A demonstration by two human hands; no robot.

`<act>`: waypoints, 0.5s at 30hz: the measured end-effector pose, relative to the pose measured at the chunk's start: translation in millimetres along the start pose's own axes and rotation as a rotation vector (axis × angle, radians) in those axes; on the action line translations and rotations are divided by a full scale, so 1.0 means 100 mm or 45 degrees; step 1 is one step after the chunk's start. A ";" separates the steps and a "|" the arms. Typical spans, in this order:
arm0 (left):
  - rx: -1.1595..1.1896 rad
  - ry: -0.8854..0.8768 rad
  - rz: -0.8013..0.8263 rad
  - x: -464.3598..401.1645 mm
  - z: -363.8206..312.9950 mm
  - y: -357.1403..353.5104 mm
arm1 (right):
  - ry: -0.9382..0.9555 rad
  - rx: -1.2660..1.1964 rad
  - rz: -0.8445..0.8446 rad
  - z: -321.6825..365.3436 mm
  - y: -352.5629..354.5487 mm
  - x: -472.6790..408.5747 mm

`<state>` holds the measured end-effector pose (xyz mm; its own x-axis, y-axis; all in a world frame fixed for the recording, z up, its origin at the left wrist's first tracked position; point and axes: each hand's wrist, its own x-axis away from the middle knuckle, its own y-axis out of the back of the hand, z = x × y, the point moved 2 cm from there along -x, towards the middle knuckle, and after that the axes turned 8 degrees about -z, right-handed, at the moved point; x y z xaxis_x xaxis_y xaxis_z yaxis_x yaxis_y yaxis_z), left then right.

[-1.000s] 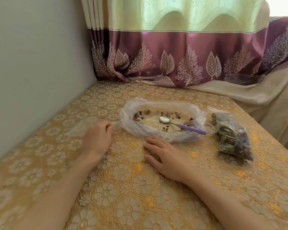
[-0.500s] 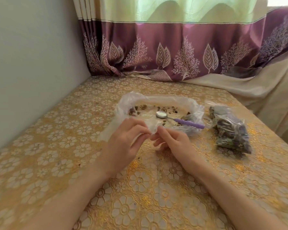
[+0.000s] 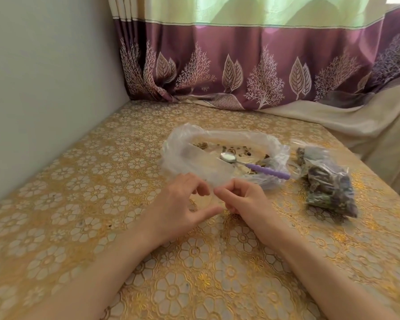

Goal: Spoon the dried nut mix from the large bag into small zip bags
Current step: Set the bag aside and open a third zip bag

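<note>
no words, labels, brands or numbers can be read anywhere in this view; the curtain [image 3: 240, 72] carries only leaf and tree patterns, and the cloth on the bench [image 3: 79, 181] only flower shapes.

Spoon [image 3: 252, 164] in large bag [image 3: 219, 155], filled zip bag [image 3: 326, 183] right of it, on table [image 3: 83, 181].

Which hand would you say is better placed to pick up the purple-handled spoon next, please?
Probably the right hand: the spoon handle points toward its side, just beyond it. The left hand sits farther away.
</note>
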<state>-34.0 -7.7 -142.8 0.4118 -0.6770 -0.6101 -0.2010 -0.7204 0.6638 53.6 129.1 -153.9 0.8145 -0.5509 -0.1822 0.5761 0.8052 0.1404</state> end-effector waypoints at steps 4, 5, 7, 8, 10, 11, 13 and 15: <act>0.042 -0.024 0.005 -0.01 -0.04 -0.02 | 0.031 -0.011 0.057 0.01 -0.01 0.01; 0.082 -0.003 0.015 -0.02 -0.04 -0.02 | 0.038 -0.005 0.071 0.02 -0.01 0.02; 0.164 0.065 0.031 -0.02 -0.02 -0.02 | 0.060 0.015 0.105 0.03 -0.01 0.02; 0.190 0.096 0.046 -0.03 -0.01 -0.01 | 0.073 0.031 0.127 0.04 -0.01 0.02; 0.212 0.124 0.101 -0.03 0.02 -0.01 | 0.109 0.042 0.169 0.05 -0.02 0.04; 0.220 0.125 0.140 -0.03 0.02 -0.01 | 0.133 0.033 0.183 0.06 -0.04 0.05; 0.223 0.114 0.215 -0.02 0.02 0.00 | 0.169 0.008 0.201 0.07 -0.06 0.07; 0.256 0.124 0.282 -0.02 0.00 0.01 | 0.173 -0.021 0.228 0.08 -0.08 0.08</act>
<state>-34.9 -7.3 -140.7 0.4195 -0.8102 -0.4094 -0.4630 -0.5789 0.6712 56.4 116.4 -148.9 0.8863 -0.3650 -0.2851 0.4209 0.8917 0.1665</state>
